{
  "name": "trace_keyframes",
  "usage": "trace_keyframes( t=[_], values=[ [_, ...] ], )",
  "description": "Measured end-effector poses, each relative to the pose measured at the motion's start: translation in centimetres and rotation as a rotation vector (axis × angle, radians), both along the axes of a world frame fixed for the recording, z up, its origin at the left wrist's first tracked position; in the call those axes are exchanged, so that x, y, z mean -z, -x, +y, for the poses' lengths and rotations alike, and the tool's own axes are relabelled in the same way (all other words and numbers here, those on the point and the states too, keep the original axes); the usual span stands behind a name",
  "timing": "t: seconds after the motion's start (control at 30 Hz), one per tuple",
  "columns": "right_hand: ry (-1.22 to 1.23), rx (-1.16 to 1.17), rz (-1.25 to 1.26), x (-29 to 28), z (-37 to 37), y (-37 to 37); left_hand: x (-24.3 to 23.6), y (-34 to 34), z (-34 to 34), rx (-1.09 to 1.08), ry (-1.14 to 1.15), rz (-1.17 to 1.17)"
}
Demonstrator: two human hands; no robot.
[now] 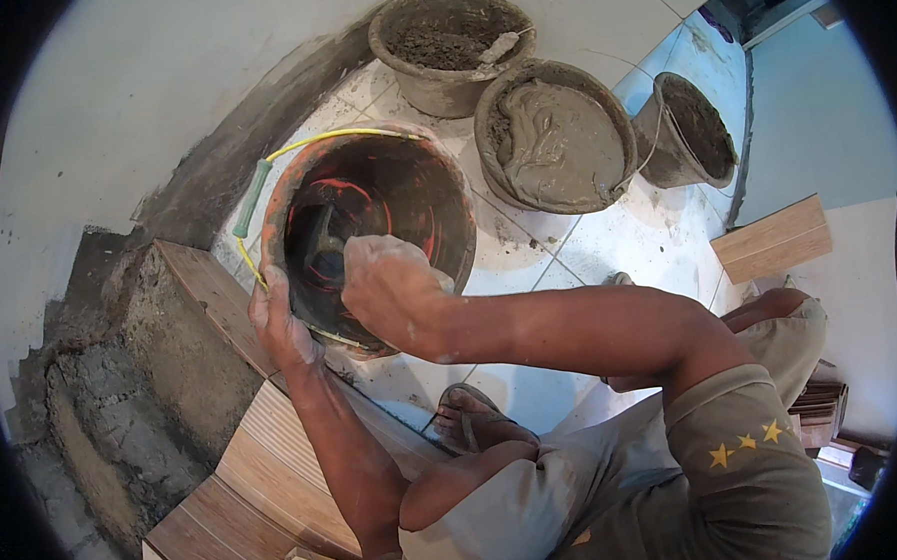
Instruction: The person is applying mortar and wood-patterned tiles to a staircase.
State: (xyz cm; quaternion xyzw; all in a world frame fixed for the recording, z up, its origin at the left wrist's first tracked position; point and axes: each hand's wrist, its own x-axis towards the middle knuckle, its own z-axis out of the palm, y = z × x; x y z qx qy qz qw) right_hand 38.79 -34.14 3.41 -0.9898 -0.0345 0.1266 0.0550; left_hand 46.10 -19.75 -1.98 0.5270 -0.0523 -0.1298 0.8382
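A dark bucket (440,195) with orange-red streaks inside is tipped so its mouth faces me. Its yellow wire handle with a green grip (253,198) hangs over the left side. My left hand (288,327) grips the bucket's lower left rim. In front of the bucket's mouth, my right hand (394,287) is closed in a fist; a pale end shows beside its wrist, but what it holds is mostly hidden. A greyish patch (324,243) shows on the bucket's inside near the fist; I cannot tell whether it is a tool or residue.
Beyond the bucket stand a tub of wet mortar (568,145), a bucket of dark, crumbly mix (448,45) and a tilted bucket (697,134). At left are rough cement steps (125,424) with wood-look tiles (276,458). A loose tile (772,241) leans at the right wall.
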Motion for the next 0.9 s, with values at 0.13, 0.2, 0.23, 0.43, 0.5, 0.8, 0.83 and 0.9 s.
trace_keyframes(
  t=[0.13,0.2,0.23,0.43,0.5,0.8,0.83,0.9],
  values=[
    [0.171,0.088,-0.065,3.7,1.3,3.7,0.5,0.0,0.2,-0.031,-0.063,0.017],
    [0.176,0.076,0.002,5.1,0.0,4.8,0.8,-0.1,0.7,-0.003,-0.101,0.003],
    [0.212,0.018,0.028,6.1,-1.4,5.2,0.7,0.0,0.4,-0.002,-0.097,0.001],
    [-0.011,0.04,0.007,1.3,-5.7,1.6,0.7,0.0,0.4,0.001,-0.135,-0.053],
    [-0.082,0.156,-0.122,1.0,-5.7,0.1,0.8,0.1,-0.3,0.004,-0.042,-0.063],
    [-0.052,-0.009,0.04,5.0,-2.2,3.7,0.9,-0.2,0.1,0.0,-0.009,-0.022],
    [-0.047,-0.012,0.033,5.1,-2.3,4.0,0.5,-0.1,0.1,-0.003,-0.003,-0.028],
    [-0.019,-0.143,0.11,4.7,-3.1,4.1,-0.1,0.0,-0.2,0.016,-0.001,-0.094]
  ],
)
